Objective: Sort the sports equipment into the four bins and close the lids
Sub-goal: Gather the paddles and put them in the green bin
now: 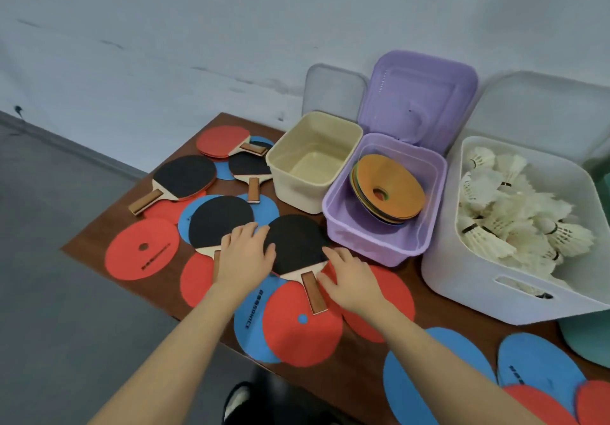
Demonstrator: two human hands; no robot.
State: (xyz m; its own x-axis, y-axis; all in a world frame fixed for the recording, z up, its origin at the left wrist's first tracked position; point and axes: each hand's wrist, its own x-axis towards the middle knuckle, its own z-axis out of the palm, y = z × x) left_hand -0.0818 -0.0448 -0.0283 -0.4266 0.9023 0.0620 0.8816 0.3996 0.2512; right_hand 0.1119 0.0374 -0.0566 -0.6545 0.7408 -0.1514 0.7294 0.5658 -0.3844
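Black paddle (295, 243) at frame centre touched by left hand (246, 256) and right hand (351, 277), fingers spread flat, nothing gripped, purple bin (379, 246) lidded open beside.

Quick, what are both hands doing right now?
Left hand: open, fingers resting on a black paddle.
Right hand: open, touching the near black paddle.

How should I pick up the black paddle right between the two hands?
Probably by its wooden handle. The paddle lies flat, its wide blade hard to pinch, and the handle sticks out towards the person. Come from the near side, beside the right hand.
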